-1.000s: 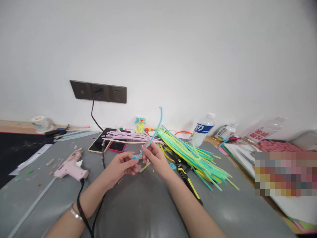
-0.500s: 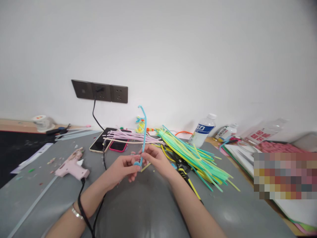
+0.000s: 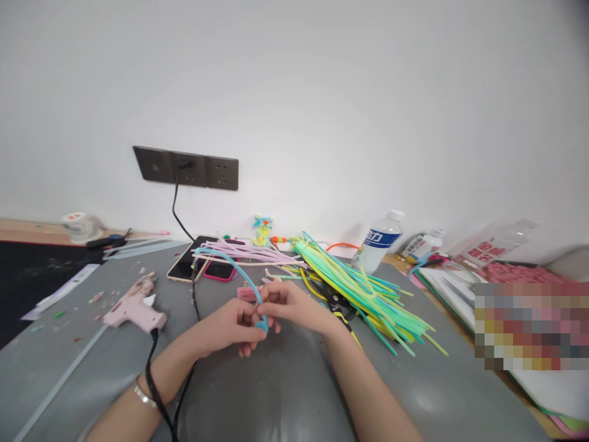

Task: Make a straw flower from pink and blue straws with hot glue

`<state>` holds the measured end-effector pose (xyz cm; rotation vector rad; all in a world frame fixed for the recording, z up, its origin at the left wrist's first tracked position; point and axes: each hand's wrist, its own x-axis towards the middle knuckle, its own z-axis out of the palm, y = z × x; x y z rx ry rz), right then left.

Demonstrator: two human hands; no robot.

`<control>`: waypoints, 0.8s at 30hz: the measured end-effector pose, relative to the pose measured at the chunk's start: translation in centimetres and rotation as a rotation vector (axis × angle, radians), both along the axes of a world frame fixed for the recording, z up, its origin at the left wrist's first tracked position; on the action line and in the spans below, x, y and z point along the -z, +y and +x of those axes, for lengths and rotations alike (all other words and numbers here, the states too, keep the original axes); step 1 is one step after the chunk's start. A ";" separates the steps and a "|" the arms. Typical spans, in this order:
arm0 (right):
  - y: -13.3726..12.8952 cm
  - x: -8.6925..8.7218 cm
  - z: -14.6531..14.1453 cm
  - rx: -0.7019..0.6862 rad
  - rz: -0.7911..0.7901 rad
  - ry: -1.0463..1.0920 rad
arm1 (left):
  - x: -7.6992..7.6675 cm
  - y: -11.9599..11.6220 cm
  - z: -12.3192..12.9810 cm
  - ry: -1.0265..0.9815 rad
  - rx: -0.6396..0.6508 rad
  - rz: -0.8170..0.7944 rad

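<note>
A blue pipe cleaner (image 3: 246,277) arcs up and leftward from my fingers, its lower end curled into a small coil. My left hand (image 3: 232,328) pinches that coiled end between thumb and fingers. Just above it, my right hand (image 3: 289,304) has its thumb and fingers closed on the straight part. Behind the hands lie lilac pipe cleaners (image 3: 248,252) and a small pink block-like piece (image 3: 246,293). Right of my right hand rests a bundle of green and yellow pipe cleaners (image 3: 363,294), partly over yellow-and-black pliers (image 3: 340,304).
A pink glue gun (image 3: 135,312) with a black cord lies at left. Two phones (image 3: 186,264) sit near the wall. A small yellow and blue figure (image 3: 262,230) stands at the back. A white-capped bottle (image 3: 378,241) and papers (image 3: 453,294) are at right.
The blue pipe cleaner has swung from nearly upright to leaning left. Both hands have come slightly down and nearer, turning the coiled end. The pink piece behind them shows more.
</note>
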<state>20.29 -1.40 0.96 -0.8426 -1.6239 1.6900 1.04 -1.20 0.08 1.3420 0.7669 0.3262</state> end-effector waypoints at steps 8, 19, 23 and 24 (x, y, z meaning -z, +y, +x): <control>0.1 -0.1 0.7 -0.055 0.007 -0.050 | 0.6 0.5 0.0 0.033 -0.150 0.104; 0.8 1.2 -1.2 0.337 0.012 0.087 | 0.1 0.8 0.2 -0.172 -0.427 0.073; 0.8 2.2 -2.5 0.374 -0.033 0.216 | 0.2 0.9 0.1 -0.236 -0.556 0.052; 0.7 2.3 -2.7 0.370 -0.039 0.227 | 0.2 1.0 0.1 -0.244 -0.564 0.055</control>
